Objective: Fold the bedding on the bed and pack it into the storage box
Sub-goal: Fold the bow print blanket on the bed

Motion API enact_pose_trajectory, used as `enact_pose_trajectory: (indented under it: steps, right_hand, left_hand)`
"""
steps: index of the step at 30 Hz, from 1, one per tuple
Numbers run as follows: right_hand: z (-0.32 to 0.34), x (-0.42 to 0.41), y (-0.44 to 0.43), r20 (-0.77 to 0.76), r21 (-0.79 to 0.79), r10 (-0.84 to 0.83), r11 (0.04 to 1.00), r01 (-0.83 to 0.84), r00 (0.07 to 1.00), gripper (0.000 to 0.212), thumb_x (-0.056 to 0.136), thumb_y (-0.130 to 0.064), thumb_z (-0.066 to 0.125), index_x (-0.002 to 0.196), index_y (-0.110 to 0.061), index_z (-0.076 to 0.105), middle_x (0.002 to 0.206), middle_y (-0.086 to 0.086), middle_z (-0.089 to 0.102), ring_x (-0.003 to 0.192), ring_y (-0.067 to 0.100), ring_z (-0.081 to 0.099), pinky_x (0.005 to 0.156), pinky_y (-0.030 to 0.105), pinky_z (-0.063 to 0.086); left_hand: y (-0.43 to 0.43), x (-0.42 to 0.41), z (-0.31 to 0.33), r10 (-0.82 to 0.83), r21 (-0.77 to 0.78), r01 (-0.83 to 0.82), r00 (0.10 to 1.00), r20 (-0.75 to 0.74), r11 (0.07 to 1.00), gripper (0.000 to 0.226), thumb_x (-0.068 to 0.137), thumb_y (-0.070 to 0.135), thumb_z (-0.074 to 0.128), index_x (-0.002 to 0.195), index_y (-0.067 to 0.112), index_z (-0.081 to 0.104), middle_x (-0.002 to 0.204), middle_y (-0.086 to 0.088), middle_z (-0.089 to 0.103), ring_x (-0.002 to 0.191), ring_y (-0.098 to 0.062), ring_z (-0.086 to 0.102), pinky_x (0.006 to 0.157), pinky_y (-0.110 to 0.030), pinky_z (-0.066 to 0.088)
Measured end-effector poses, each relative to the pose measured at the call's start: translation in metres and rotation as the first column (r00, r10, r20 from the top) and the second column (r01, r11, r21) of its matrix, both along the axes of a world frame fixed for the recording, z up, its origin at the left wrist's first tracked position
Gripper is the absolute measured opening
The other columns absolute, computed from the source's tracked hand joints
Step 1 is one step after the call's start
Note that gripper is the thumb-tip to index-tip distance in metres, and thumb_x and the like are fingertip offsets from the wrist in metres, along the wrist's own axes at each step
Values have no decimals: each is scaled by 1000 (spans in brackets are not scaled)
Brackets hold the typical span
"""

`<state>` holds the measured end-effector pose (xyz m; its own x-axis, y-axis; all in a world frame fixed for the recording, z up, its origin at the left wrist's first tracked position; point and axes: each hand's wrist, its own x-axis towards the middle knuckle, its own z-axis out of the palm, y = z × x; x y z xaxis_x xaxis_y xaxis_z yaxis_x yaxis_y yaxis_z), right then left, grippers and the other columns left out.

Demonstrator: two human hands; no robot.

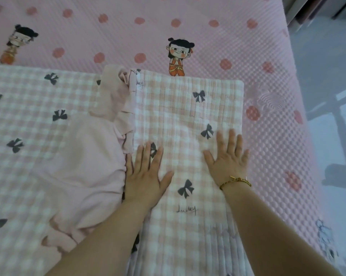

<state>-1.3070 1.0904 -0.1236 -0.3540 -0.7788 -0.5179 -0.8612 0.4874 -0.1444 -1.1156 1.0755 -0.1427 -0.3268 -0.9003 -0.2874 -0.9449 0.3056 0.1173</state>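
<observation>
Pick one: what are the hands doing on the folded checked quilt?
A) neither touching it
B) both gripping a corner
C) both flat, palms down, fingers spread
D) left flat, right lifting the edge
C: the left hand and the right hand both lie palm-down with straight, spread fingers on the checked quilt. Neither curls round an edge or corner.

We note bare pink dotted bedsheet [218, 46] beyond and right of checked bow-print quilt [188, 108], bunched pale-pink ruffled fabric [88, 156] heaped on its left part
</observation>
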Motion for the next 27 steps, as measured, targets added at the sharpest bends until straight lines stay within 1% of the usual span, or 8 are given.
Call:
enact_pose_trajectory:
  steps: [3,8,12,15,18,21,24,27]
  right_hand:
    - [8,7,49,39,42,-47,998,46,998,62,95,-52,12,142,-30,-22,151,2,-29,141,23,-20,113,46,-11]
    - [21,36,140,189,-4,-191,981,195,963,66,96,-48,27,146,-30,-12,154,1,-21,144,21,-9,116,38,-3]
    - [31,65,196,544,0,-530,776,631,651,80,86,-28,60,147,-28,8,151,-4,20,133,26,36,110,43,32]
    - [49,68,219,679,53,-582,647,761,448,76,82,-10,64,144,-21,22,131,-8,46,120,14,47,94,19,43]
    - [63,64,224,736,2,-502,673,739,455,69,86,-11,61,143,-25,25,126,-24,35,125,2,35,104,17,33]
    - [75,67,226,727,-64,-440,721,690,527,67,90,-14,57,144,-30,21,127,-28,23,120,-9,21,100,7,19]
    - [84,72,227,697,-104,-385,781,616,605,64,92,-11,51,145,-30,18,127,-30,25,122,-10,26,95,2,20]
    - [91,74,227,687,-134,-309,836,533,658,63,94,-7,44,145,-29,17,142,-20,29,131,-2,29,94,-1,16]
  left_hand:
    - [0,10,7,-17,76,15,1000,25,997,83,51,71,-40,124,31,-36,135,4,-40,128,-10,-35,92,-31,-39]
    - [35,29,34,-87,226,70,994,68,972,62,94,52,5,144,25,-20,152,0,-26,141,-18,-20,111,-33,-17]
    - [66,6,62,33,412,5,996,-85,911,60,98,40,30,149,23,3,156,-3,-11,143,-20,-11,115,-33,-1]
    - [77,-46,78,-24,422,124,972,-235,898,61,96,44,35,148,23,12,156,0,5,143,-21,5,115,-36,13]
    - [82,-105,92,-40,475,191,950,-309,859,73,90,57,39,149,26,8,156,-2,8,142,-27,16,113,-43,22]
    - [83,-149,97,-47,527,170,970,-238,833,91,84,61,49,148,27,-7,156,-8,-2,141,-33,15,111,-44,27]
    - [79,-169,92,-112,465,129,992,-64,876,88,92,20,52,145,27,-18,153,-18,-15,135,-37,29,96,-37,41]
    - [74,-166,94,-151,439,162,987,-59,884,85,89,-8,39,147,28,-12,153,-18,-17,127,-35,41,85,-33,46]
